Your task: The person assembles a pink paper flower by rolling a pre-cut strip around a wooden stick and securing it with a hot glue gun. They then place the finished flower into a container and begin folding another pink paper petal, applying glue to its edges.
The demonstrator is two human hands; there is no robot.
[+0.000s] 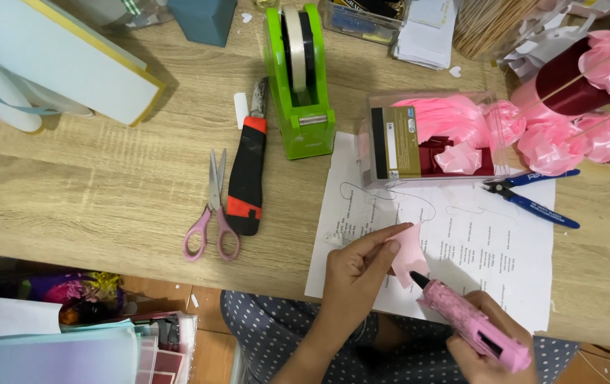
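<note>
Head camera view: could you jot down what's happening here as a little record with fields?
Left hand: pinches a pink paper petal
Right hand: holds a pink glue gun, nozzle at the petal
Under the hands: printed sheet on a wooden desk
Nearby: scissors, utility knife, green tape dispenser, blue pliers

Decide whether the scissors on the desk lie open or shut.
Slightly open: the scissors lie flat, their pink handle loops side by side, blades nearly together.

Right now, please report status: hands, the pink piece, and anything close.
Left hand pinches pink paper piece. Right hand grips pink glue gun, nozzle at the piece. Printed sheet underneath; scissors lie apart.
</note>
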